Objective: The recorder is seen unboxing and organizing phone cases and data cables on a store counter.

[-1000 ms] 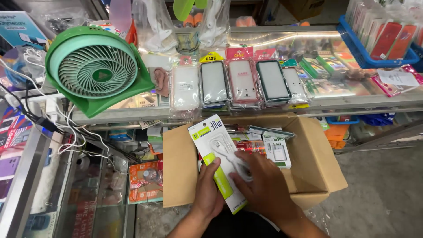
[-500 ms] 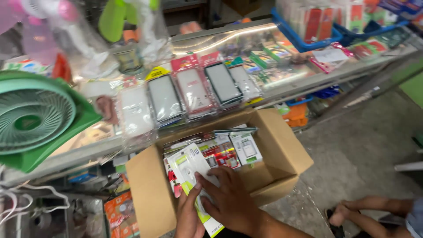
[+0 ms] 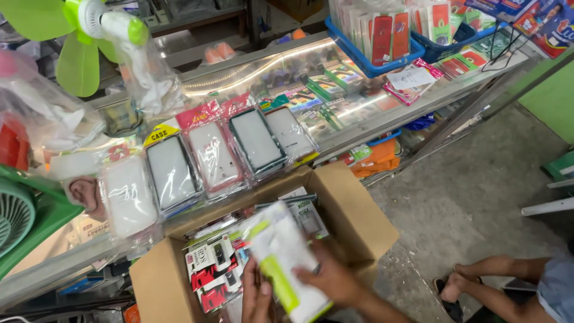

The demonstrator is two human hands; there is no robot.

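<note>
Held over open brown cardboard box [image 3: 353,209]: white-and-green flat packet [image 3: 281,257], long axis slanting away, right hand [image 3: 332,278] fingers pinching its edge, left hand [image 3: 257,296] fingers pressed beneath.

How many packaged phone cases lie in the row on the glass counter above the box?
5. From the left: a whitish one, a dark-framed one, a pink one, a black-framed one and a pale one. More may be hidden under other goods.

I see a matt brown cardboard box [image 3: 353,209], shiny plastic packs [image 3: 281,251], and a smooth glass counter [image 3: 335,128].
</note>
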